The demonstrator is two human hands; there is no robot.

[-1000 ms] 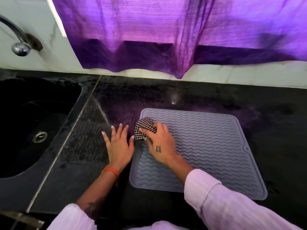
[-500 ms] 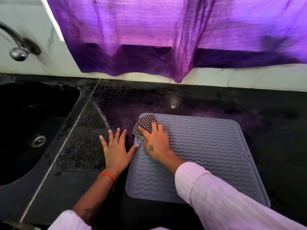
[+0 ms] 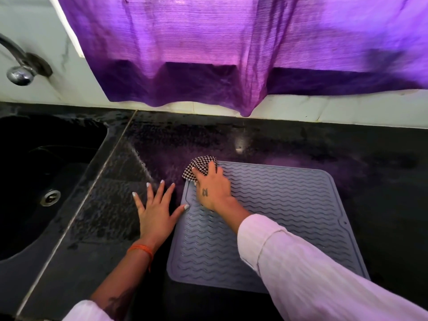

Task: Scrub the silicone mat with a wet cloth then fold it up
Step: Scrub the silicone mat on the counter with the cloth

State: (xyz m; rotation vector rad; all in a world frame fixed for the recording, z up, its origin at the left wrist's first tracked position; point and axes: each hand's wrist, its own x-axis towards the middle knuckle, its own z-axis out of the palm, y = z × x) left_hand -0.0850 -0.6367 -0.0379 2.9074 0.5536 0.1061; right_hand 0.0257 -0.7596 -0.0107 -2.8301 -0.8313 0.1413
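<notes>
On the black counter (image 3: 301,140) in front of you lies the grey mat (image 3: 289,205), flat, its wavy ridges facing up. From your head camera, your right hand (image 3: 214,191) sits on the mat's far left corner, fingers curled over a bunched checked cloth (image 3: 200,165) and holding it down there; part of the cloth sticks out past the mat's edge onto the counter. Your right sleeve (image 3: 324,269) crosses the near right part of the mat and hides that corner from you. Your left hand (image 3: 156,212) lies flat on the counter just beside the mat's left edge, fingers spread wide and straight, holding nothing; its thumb tip touches the edge of the mat. An orange band (image 3: 141,250) circles that wrist. Well to the left, beyond a pale seam in the counter, is the dark sink (image 3: 34,181) with its metal drain (image 3: 50,197), and the tap (image 3: 19,68) comes off the wall above it. Behind the counter, a purple curtain (image 3: 231,54) hangs down over the pale wall, its hem ending just above the counter's back edge. The counter around the mat looks wet and streaked.
</notes>
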